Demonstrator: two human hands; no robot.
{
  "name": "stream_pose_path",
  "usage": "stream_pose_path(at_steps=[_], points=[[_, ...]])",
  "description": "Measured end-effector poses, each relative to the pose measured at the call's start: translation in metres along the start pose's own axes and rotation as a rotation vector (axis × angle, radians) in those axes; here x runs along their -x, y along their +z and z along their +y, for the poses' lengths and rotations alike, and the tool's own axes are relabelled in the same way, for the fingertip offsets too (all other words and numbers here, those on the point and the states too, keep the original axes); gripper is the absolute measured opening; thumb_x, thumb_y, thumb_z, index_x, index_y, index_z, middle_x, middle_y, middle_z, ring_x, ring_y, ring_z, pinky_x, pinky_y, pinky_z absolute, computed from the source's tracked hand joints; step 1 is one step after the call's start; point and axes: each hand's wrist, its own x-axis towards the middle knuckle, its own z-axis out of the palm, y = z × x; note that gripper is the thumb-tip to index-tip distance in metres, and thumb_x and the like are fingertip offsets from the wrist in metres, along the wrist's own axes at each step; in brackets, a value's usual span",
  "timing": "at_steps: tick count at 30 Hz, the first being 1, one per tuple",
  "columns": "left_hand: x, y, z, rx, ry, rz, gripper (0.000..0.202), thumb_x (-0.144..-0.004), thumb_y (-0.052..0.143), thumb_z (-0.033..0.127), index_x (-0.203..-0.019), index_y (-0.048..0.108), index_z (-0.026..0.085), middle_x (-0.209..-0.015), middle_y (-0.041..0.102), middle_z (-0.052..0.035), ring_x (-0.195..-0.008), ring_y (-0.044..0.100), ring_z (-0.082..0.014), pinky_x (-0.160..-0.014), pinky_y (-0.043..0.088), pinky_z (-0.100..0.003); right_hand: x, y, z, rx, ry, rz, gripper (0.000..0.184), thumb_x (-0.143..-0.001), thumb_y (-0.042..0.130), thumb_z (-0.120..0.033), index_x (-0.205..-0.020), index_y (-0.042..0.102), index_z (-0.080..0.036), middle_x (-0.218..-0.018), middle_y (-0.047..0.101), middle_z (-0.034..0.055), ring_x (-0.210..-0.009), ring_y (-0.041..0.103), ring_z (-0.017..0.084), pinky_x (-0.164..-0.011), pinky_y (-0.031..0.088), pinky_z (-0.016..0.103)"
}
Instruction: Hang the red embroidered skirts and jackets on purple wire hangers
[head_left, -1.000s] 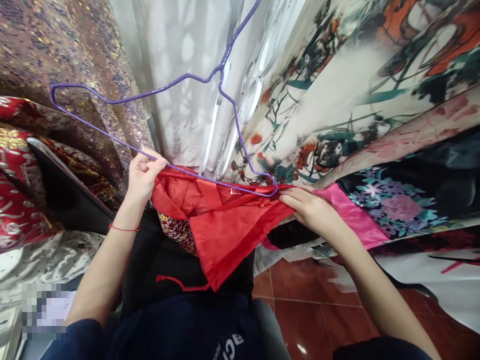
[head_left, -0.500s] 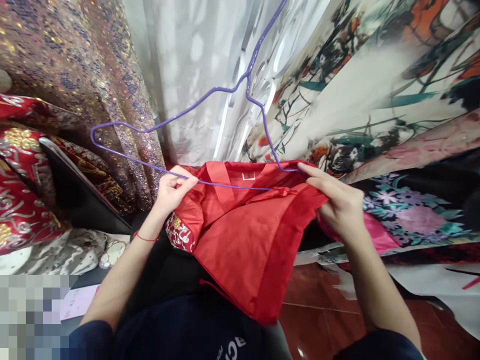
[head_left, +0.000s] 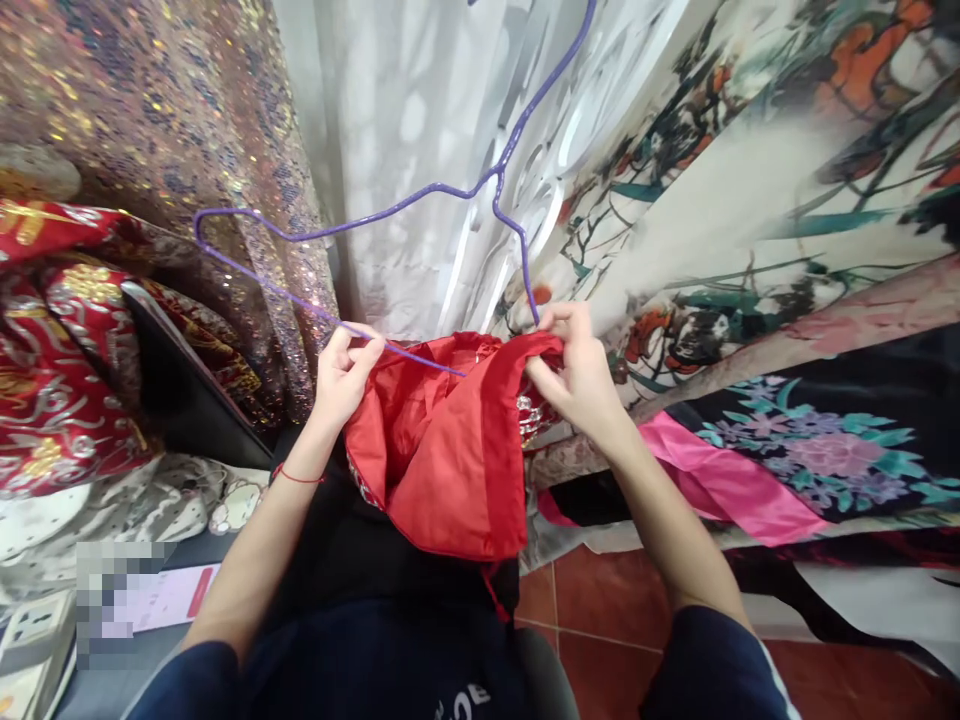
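Both hands are busy with the red garment (head_left: pixel 442 460), right in the middle of the view, its mouth gaping upward just above the person's dark lap. Here's the left hand (head_left: pixel 346 375), fingers and thumb pinched narrow on the lower bar of the purple hanger (head_left: pixel 499 172), the garment's edge gathered right at the fingertips. Whether that same pinch grips cloth as well, I can't quite tell. Across to the right hand (head_left: pixel 577 370), and it has hold of the garment's other edge, thumb on the near side, fingers curled over the top. The hanger's right arm drops down just beside those fingertips and slips out of sight; contact there is hard to call. Meanwhile the lower bar slants from the left hand into the garment's opening and vanishes behind the front panel. The hanger's left corner sticks out bare, well clear of the cloth, and the neck climbs toward the top of the view. A red cord (head_left: pixel 495 595) dangles from the garment's lower edge.

And what a crowd of fabric! Sequined cloth (head_left: pixel 202 150) hangs at far left, sheer white cloth (head_left: pixel 405 150) straight ahead, flower-printed cloth (head_left: pixel 720 200) sweeps down the right, and pink satin (head_left: pixel 735 480) lies near the right forearm. Below, reddish floor tiles (head_left: pixel 607 640).
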Motion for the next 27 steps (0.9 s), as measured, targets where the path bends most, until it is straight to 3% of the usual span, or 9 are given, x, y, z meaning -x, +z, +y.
stream_pose_path(at_steps=[2, 4, 8, 11, 13, 16, 19, 24, 27], points=[[-0.001, -0.018, 0.001, -0.091, -0.039, -0.033, 0.035, -0.083, 0.072, 0.055, -0.087, 0.062, 0.022, -0.050, 0.039, 0.0084, -0.041, 0.026, -0.0054, -0.045, 0.022, -0.020, 0.000, 0.009, -0.001, 0.037, 0.030, 0.005, 0.040, -0.088, 0.046, -0.031, -0.125, 0.042, -0.018, -0.069, 0.057, -0.0041, -0.052, 0.051, 0.014, -0.059, 0.043, 0.028], [0.001, -0.041, -0.002, -0.224, -0.120, -0.064, 0.037, -0.080, 0.074, 0.054, -0.095, 0.063, 0.022, -0.059, 0.053, 0.0052, -0.048, 0.042, -0.0079, -0.052, 0.033, -0.020, -0.003, 0.015, 0.000, 0.135, 0.042, -0.017, 0.039, -0.090, 0.043, -0.030, -0.126, 0.044, -0.016, -0.067, 0.058, -0.0021, -0.053, 0.054, 0.017, -0.059, 0.042, 0.028], [0.013, -0.092, -0.021, -0.635, -0.463, -0.126, 0.053, -0.052, 0.089, 0.056, -0.086, 0.070, 0.021, -0.076, 0.068, -0.0017, -0.074, 0.062, -0.0202, -0.064, 0.042, -0.024, -0.014, 0.020, 0.010, 0.308, 0.042, -0.025, 0.028, -0.091, 0.040, -0.030, -0.111, 0.054, -0.017, -0.063, 0.060, 0.0018, -0.053, 0.056, 0.020, -0.058, 0.039, 0.028], [0.023, -0.114, -0.043, -0.464, -0.724, -0.079, 0.055, -0.043, 0.089, 0.062, -0.070, 0.070, 0.019, -0.057, 0.060, -0.0007, -0.063, 0.057, -0.0189, -0.059, 0.041, -0.025, -0.018, 0.020, 0.013, 0.344, 0.036, -0.025, 0.027, -0.091, 0.040, -0.031, -0.110, 0.054, -0.017, -0.063, 0.061, 0.0022, -0.052, 0.055, 0.020, -0.056, 0.037, 0.027], [0.025, -0.116, -0.055, -0.283, -0.765, -0.011, 0.061, -0.044, 0.086, 0.069, -0.070, 0.070, 0.017, -0.060, 0.064, -0.0032, -0.061, 0.058, -0.0185, -0.060, 0.045, -0.028, -0.017, 0.019, 0.013, 0.352, 0.034, -0.047, 0.027, -0.091, 0.039, -0.031, -0.110, 0.054, -0.017, -0.064, 0.061, 0.0027, -0.053, 0.056, 0.021, -0.057, 0.037, 0.028], [0.016, -0.108, -0.066, -0.176, -0.693, 0.118, 0.068, -0.048, 0.081, 0.076, -0.079, 0.068, 0.016, -0.077, 0.072, -0.0087, -0.071, 0.063, -0.0197, -0.067, 0.050, -0.031, -0.016, 0.018, 0.011, 0.355, 0.020, -0.071, 0.028, -0.091, 0.038, -0.031, -0.110, 0.054, -0.017, -0.061, 0.058, 0.0019, -0.053, 0.055, 0.021, -0.056, 0.037, 0.028], [-0.013, -0.099, -0.067, -0.105, -0.554, 0.271, 0.069, -0.051, 0.077, 0.077, -0.083, 0.062, 0.018, -0.083, 0.070, -0.0054, -0.076, 0.061, -0.0153, -0.070, 0.049, -0.026, -0.016, 0.014, 0.011, 0.371, -0.001, -0.082, 0.030, -0.091, 0.039, -0.032, -0.112, 0.054, -0.017, -0.057, 0.055, 0.0001, -0.050, 0.052, 0.021, -0.055, 0.035, 0.028], [-0.078, -0.094, -0.050, 0.021, -0.300, 0.351, 0.064, -0.050, 0.083, 0.070, -0.074, 0.055, 0.018, -0.071, 0.059, 0.0027, -0.065, 0.053, -0.0092, -0.063, 0.043, -0.022, -0.015, 0.001, 0.008, 0.492, 0.044, -0.124, 0.035, -0.092, 0.040, -0.031, -0.119, 0.053, -0.014, -0.062, 0.062, 0.0047, -0.053, 0.055, 0.024, -0.054, 0.033, 0.029], [-0.111, -0.090, -0.030, -0.004, -0.141, 0.384, 0.056, -0.065, 0.082, 0.064, -0.069, 0.049, 0.019, -0.062, 0.050, 0.0069, -0.056, 0.044, -0.0066, -0.055, 0.033, -0.024, -0.014, -0.006, 0.004, 0.577, 0.063, -0.149, 0.037, -0.091, 0.042, -0.030, -0.124, 0.052, -0.014, -0.063, 0.065, 0.0063, -0.054, 0.057, 0.025, -0.054, 0.032, 0.029]])
